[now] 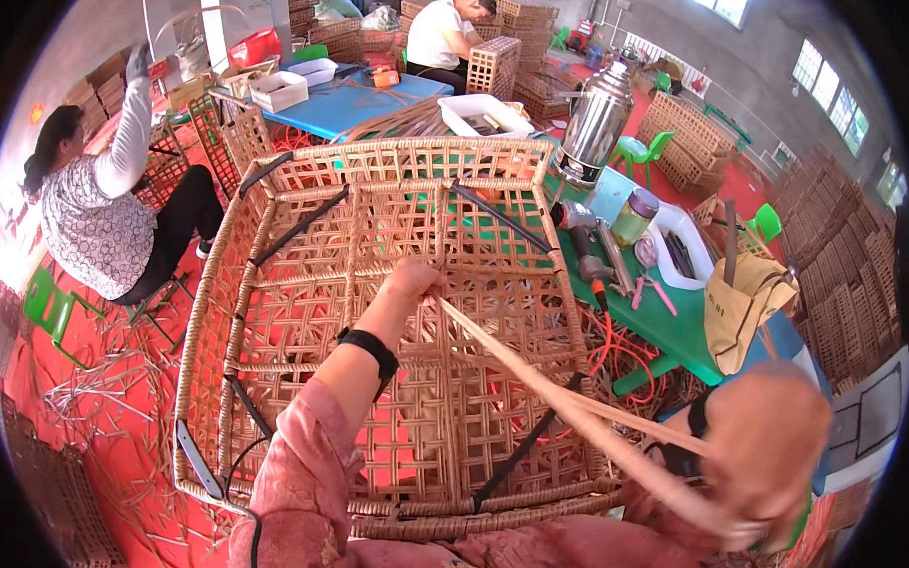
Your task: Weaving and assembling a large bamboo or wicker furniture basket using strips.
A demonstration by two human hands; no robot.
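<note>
Left hand [414, 282] pinches the cane strip [538, 381]; blurred right hand [766, 453], past the woven basket [446, 384]'s near-right corner, seemingly grips it too; overpulling could snap it.

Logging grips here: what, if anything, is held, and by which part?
A pale strip: the left hand grips its upper part, over the basket; the right hand is blurred, its hold unclear.

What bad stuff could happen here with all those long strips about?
The pale strip runs from near the left hand to the blurred right hand, so it might snap or flick if pulled hard. The black cable by the person's left sleeve could snag. And someone might slip on the loose scraps scattered over the red floor.
</note>
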